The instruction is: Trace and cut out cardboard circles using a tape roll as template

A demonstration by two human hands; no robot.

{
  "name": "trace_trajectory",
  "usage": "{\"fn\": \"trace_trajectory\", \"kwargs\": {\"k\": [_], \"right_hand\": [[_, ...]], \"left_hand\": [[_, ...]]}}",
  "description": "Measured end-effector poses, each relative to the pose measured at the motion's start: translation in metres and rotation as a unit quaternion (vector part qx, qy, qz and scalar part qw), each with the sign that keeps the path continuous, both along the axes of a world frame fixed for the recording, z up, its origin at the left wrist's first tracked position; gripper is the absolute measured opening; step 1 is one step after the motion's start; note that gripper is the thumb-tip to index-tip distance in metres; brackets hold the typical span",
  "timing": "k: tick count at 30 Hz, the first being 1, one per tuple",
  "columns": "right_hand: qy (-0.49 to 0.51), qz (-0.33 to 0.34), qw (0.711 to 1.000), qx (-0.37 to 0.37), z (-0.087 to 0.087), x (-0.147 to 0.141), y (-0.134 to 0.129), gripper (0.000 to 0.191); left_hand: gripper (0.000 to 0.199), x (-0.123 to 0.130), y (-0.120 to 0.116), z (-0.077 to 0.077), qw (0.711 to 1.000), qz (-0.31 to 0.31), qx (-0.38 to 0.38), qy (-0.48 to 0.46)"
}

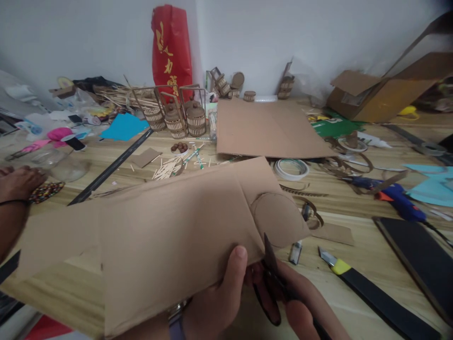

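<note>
My left hand grips a large sheet of brown cardboard by its near edge, thumb on top and fingers underneath. A circle outline shows at the sheet's right end, next to a crease. My right hand is closed around black-handled scissors. One blade lies over the cardboard beside the crease, close to the circle, and the other blade is hidden. Right of my hands a utility knife with a black and yellow handle lies on the table.
Another cardboard sheet lies behind, with a tape roll in front. Small lidded baskets stand at the back by a red bag. A blue glue gun and dark notebook lie right. Another person's hand rests at left.
</note>
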State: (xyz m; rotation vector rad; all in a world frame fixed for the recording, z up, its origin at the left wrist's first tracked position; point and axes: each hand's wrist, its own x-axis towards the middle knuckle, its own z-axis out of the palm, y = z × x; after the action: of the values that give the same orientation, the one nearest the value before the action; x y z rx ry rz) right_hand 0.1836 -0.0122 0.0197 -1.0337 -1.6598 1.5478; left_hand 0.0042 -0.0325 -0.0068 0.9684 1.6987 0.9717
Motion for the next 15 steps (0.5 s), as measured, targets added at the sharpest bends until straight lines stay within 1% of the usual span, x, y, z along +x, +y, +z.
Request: {"fn": "trace_trajectory", "kwargs": {"k": [4,8,10,12,15], "right_hand": [[-0.016,-0.015,1.000,0.017,-0.005,0.000,0.000,0.090],[-0.022,-0.019,0.999,0.033,-0.011,0.001,-0.001,0.088],[-0.022,-0.021,0.999,0.041,-0.012,0.002,-0.002,0.086],[-0.022,-0.022,0.999,0.043,-0.012,0.003,-0.004,0.083],[-0.032,-0.022,0.999,0.029,-0.012,0.005,-0.007,0.079]], "left_hand": [[0.051,-0.001,0.001,0.002,0.999,-0.018,0.006,0.039],[0.050,0.005,0.001,0.015,0.997,-0.036,0.008,0.074],[0.045,0.011,0.001,0.023,0.994,-0.023,0.026,0.108],[0.042,0.016,0.001,0.027,0.988,-0.005,0.046,0.149],[0.041,0.017,0.000,0.024,0.978,-0.001,0.074,0.195]]}}
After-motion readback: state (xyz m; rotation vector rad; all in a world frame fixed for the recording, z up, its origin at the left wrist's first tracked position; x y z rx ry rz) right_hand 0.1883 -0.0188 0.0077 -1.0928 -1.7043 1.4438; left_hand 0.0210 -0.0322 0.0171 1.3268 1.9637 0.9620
